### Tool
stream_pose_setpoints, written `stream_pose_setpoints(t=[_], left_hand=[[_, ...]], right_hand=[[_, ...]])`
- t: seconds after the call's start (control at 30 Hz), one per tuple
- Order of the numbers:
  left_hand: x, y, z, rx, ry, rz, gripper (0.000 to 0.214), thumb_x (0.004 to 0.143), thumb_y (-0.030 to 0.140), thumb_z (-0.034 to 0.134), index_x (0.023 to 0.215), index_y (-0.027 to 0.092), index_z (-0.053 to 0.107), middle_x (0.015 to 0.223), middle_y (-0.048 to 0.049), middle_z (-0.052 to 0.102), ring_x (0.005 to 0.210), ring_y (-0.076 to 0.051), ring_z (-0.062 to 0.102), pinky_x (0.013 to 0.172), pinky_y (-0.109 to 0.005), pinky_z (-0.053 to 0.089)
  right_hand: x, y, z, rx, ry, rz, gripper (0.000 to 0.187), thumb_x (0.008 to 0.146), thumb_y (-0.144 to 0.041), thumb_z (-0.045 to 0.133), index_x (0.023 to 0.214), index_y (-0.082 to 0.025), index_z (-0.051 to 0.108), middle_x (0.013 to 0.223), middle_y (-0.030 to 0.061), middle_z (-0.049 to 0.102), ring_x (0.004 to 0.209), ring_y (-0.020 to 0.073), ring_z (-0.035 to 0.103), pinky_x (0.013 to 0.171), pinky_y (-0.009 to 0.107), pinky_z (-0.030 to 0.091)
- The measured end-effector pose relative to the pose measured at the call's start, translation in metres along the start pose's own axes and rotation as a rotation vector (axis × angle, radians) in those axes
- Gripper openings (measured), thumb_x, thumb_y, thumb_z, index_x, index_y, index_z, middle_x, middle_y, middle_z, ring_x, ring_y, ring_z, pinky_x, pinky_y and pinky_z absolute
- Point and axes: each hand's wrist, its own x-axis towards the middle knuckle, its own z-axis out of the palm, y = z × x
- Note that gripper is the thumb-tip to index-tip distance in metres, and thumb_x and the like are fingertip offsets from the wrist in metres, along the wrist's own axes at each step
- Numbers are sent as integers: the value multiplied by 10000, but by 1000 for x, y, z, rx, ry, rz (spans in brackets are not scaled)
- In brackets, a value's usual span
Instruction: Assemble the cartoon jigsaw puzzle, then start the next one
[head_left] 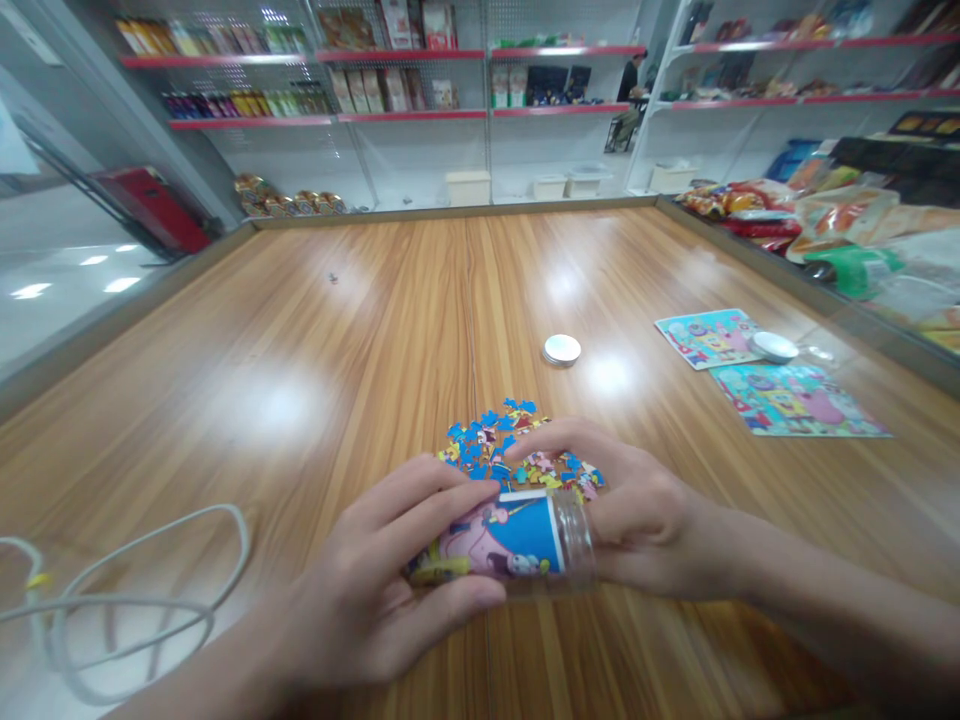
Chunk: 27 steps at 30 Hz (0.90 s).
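Note:
My left hand (375,590) grips a clear plastic jar (510,545) with a cartoon label, held on its side with its open mouth to the right, low over the wooden table (300,360). My right hand (622,505) curls round the jar's mouth, its fingers reaching over a pile of small blue and multicoloured puzzle pieces (502,450) lying on the table just beyond the jar. A white round lid (562,350) lies further back on the table.
Two cartoon picture sheets (795,400) and a second white lid (774,346) lie at the right. A white cable (142,600) loops at the near left. Snack bags (847,230) pile beyond the right edge. Shelves of goods line the back wall.

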Motion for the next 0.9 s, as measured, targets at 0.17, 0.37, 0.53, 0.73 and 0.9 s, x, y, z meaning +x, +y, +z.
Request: stream_pose_setpoints(t=[0.17, 0.37, 0.53, 0.73, 0.9], left_hand=[[-2, 0, -5, -16, 20, 5, 464, 917, 258, 691, 1351, 140, 579, 1092, -124, 667, 940, -202, 648, 752, -306, 597], [-9, -14, -16, -1, 40, -187, 430, 910, 277, 689, 1319, 175, 601, 1112, -113, 638, 967, -220, 622, 762, -326, 552], [-10, -34, -8, 40, 205, -405, 361, 976, 399, 594, 1283, 210, 606, 1121, -84, 646, 944, -203, 641, 808, -341, 543], [-13, -74, -5, 122, 471, -689, 443, 973, 542, 534, 1226, 179, 569, 1092, -97, 665, 1012, -246, 675, 943, -434, 540], [-12, -94, -1, -91, 589, -750, 433, 824, 416, 740, 1116, 185, 518, 1145, -102, 637, 1065, -269, 677, 932, -450, 582]], right_hand=[[2, -2, -18, -70, -52, -124, 74, 879, -124, 698, 827, -153, 743, 1394, 140, 514, 1283, 254, 545, 1090, 462, 466], [4, -7, -34, -106, 129, -68, 98, 836, -86, 727, 874, -176, 727, 1313, 121, 608, 1191, 246, 625, 991, 381, 547], [0, 0, -31, 30, 503, 210, 130, 924, -152, 643, 997, -236, 710, 1238, 70, 679, 1148, 233, 652, 980, 387, 562], [3, 10, -28, 117, 671, 476, 151, 962, -290, 621, 1059, -224, 715, 1162, 68, 710, 1094, 241, 666, 923, 391, 573], [2, 13, -23, 119, 572, 584, 141, 932, -318, 633, 969, -200, 700, 1099, 71, 706, 976, 220, 672, 859, 370, 555]])
